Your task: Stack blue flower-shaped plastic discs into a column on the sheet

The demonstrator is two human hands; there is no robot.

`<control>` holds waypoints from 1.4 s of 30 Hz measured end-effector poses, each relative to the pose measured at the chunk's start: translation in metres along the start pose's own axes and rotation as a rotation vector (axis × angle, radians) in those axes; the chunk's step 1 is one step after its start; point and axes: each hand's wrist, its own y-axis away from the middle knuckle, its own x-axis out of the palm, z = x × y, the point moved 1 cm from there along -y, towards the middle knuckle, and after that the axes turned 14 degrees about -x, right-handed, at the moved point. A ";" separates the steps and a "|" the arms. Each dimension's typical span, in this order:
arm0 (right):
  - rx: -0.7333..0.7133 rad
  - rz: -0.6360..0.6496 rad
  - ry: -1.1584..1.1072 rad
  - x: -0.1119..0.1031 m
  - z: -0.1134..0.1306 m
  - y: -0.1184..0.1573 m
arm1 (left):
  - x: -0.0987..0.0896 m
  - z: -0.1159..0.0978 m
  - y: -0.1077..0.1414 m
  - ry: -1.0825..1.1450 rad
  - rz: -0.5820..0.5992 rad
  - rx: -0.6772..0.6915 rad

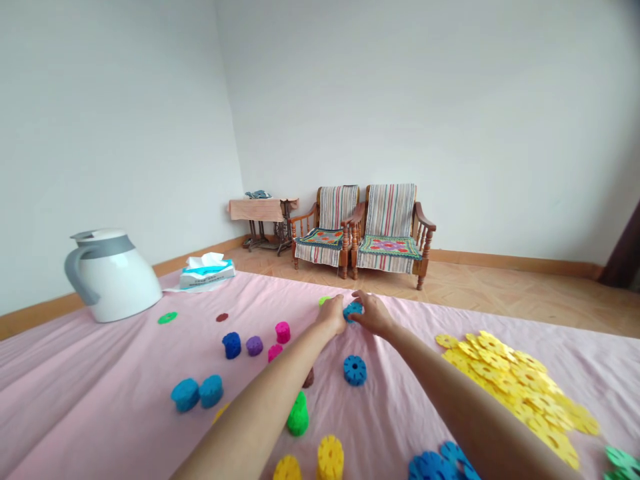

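Pink cloth; over it, 2 bare hands. The right hand, nearer, curls thumb and fingers round a blue notched piece (round, no long axis) between both; the left hand is just beside, its grip hidden.

Tissue box: small dark print on side, apparently lettering, too small to read.
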 end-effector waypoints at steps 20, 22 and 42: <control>0.260 -0.077 0.050 -0.001 0.009 0.021 | 0.013 0.010 -0.012 0.131 -0.004 0.037; 0.271 -0.079 0.048 0.001 0.010 0.019 | 0.014 0.010 -0.013 0.137 -0.005 0.038; 0.317 -0.099 0.010 -0.007 0.011 0.024 | 0.012 0.008 -0.011 0.120 0.044 0.038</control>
